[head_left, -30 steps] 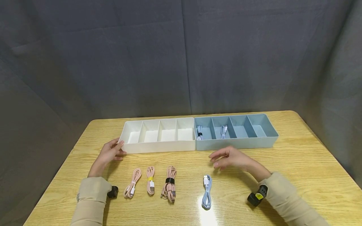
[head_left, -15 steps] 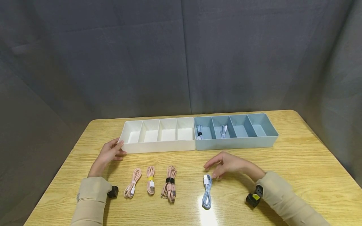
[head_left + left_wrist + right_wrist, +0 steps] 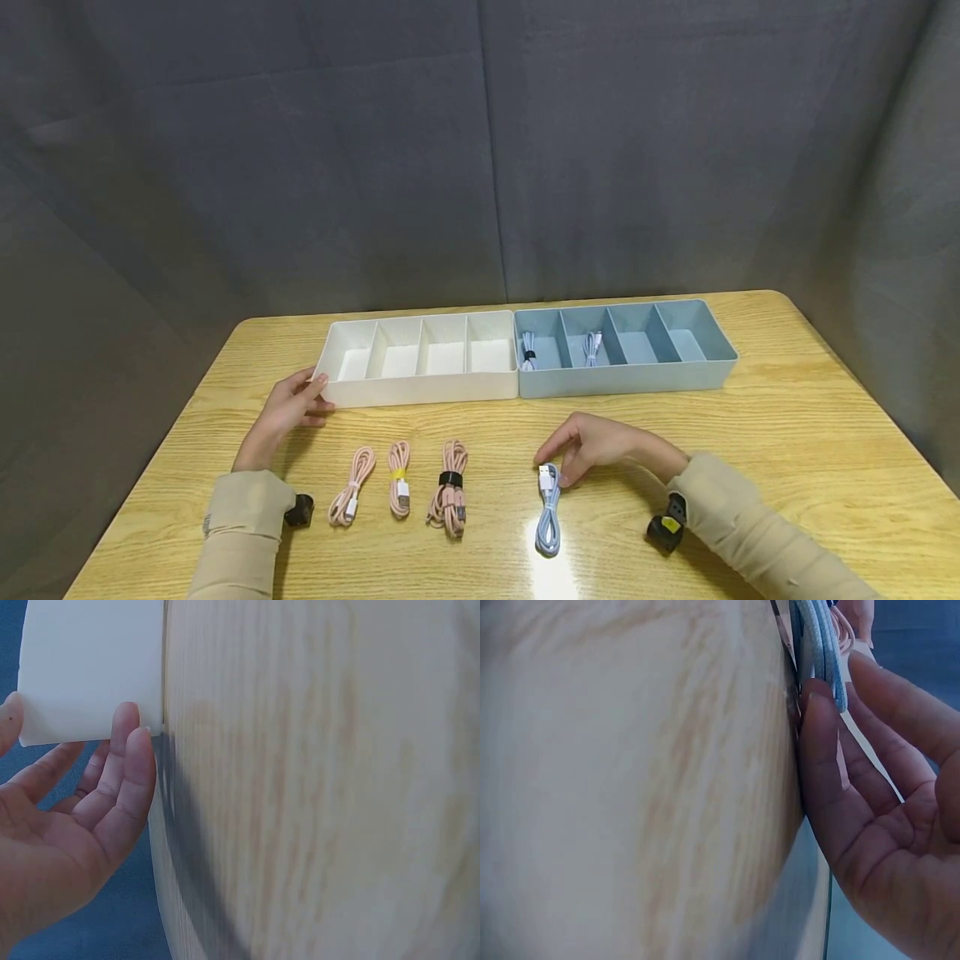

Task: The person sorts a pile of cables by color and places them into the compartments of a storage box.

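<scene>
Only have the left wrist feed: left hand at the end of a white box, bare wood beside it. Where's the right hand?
Observer: The right hand is at the plug end of a light-blue cable on the table; whether it pinches it isn't clear.
Operator: Anything butted up to the far end of the white box?
Observer: Yes, a blue tray, end to end with it.
Operator: Blue tray loaded?
Observer: Partly: of its four compartments, the two nearest the white box each hold a bundled cable.
</scene>
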Demonstrator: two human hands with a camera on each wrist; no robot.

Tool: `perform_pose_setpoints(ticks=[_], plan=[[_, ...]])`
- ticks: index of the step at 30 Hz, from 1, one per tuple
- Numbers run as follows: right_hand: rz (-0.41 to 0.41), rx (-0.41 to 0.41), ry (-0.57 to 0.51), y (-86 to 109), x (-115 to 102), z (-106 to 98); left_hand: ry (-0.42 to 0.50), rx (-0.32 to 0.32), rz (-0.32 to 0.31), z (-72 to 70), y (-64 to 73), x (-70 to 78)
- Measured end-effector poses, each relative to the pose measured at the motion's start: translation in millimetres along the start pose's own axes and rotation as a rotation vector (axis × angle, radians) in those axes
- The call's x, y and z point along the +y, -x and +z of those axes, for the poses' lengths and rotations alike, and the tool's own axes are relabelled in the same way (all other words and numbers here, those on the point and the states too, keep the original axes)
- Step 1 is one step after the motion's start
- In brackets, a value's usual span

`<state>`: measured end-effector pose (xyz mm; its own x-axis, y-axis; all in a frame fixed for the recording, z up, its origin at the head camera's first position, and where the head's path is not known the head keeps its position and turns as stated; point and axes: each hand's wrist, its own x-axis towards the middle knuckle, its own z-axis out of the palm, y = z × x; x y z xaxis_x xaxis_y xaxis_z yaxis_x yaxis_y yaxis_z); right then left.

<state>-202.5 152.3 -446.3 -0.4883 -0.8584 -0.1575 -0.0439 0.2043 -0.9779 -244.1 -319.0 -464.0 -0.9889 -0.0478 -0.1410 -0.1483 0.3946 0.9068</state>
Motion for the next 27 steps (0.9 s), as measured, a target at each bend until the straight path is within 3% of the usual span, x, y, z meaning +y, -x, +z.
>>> perform_pose_setpoints(ticks=[11,27], plan=[[0.017,0.018,0.046,-2.2,-3.2,4.4,-0.009,-0.004,0.005,-0.9,1.0,1.8],[-0.027,-0.003,-0.006,-0.5,-0.5,1.5,0.003,0.001,-0.009,-1.0,-2.9,-3.5]])
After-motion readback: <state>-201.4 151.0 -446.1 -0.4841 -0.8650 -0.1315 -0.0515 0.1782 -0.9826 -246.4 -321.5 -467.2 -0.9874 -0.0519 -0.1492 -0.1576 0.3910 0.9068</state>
